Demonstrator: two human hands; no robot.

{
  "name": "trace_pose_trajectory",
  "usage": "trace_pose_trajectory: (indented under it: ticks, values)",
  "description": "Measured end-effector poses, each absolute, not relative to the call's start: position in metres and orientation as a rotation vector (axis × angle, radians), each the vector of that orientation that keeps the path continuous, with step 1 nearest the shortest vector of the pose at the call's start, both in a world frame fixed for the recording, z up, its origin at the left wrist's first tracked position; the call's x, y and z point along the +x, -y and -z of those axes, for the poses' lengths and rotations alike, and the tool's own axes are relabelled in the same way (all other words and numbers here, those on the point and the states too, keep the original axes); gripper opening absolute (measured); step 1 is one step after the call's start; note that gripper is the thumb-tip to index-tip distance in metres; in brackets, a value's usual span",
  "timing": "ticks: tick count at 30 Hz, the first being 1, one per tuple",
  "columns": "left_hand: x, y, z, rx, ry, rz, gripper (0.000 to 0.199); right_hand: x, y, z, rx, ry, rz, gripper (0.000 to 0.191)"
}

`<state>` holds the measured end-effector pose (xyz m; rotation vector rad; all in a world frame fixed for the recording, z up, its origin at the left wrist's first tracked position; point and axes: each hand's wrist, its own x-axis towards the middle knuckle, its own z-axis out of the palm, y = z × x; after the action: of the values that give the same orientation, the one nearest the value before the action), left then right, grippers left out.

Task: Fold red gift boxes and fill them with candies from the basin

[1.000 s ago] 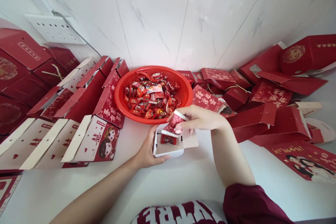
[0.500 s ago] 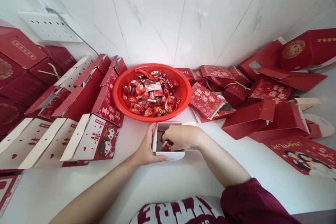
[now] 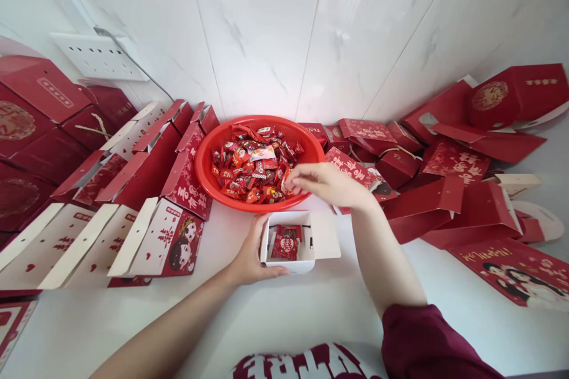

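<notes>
An open white box (image 3: 306,265) stands on the white table, its flap folded out to the right. Red wrapped packets (image 3: 285,244) lie inside it. My left hand (image 3: 252,257) is wrapped round the box's left side, thumb along the near edge. Over the right rim of the red plastic basket (image 3: 315,145) is my right hand (image 3: 323,182), fingers bent and close to the sweets. Whether anything is between its fingertips is hard to see. Many red-wrapped sweets (image 3: 249,163) fill the basket.
Rows of red and white gift boxes (image 3: 153,237) stand to the left. More red boxes (image 3: 424,207) lie in a loose pile on the right. Behind is a tiled wall (image 3: 262,29) with a white power strip (image 3: 100,56) and its cable.
My right hand has come out of the white box and moved up to the basket's right rim. The packets in the box now show. My left hand still holds the box.
</notes>
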<state>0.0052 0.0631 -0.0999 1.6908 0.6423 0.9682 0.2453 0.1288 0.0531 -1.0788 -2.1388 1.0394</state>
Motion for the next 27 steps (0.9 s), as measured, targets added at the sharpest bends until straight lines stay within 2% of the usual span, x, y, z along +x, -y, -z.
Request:
trace_pose_trajectory:
  ticks: [7,11,14,20,24,27]
  values:
    - [0.004,-0.064,0.100,1.699,-0.657,-0.945,0.107,0.246,-0.247,-0.031,-1.605,2.008,-0.718,0.035]
    - [0.003,-0.063,0.099,1.716,-0.680,-0.939,0.106,0.231,-0.289,-0.010,-1.789,2.032,-0.655,0.030]
    - [0.003,-0.063,0.099,1.710,-0.678,-0.936,0.107,0.222,-0.299,0.005,-1.879,2.113,-0.685,0.036]
    - [0.003,-0.063,0.099,1.713,-0.676,-0.935,0.108,0.224,-0.296,0.012,-1.917,2.198,-0.659,0.033]
    - [0.003,-0.064,0.099,1.724,-0.680,-0.927,0.105,0.231,-0.291,0.010,-1.901,2.200,-0.505,0.039]
    - [0.003,-0.064,0.098,1.733,-0.683,-0.928,0.104,0.232,-0.288,0.011,-1.890,2.242,-0.318,0.030]
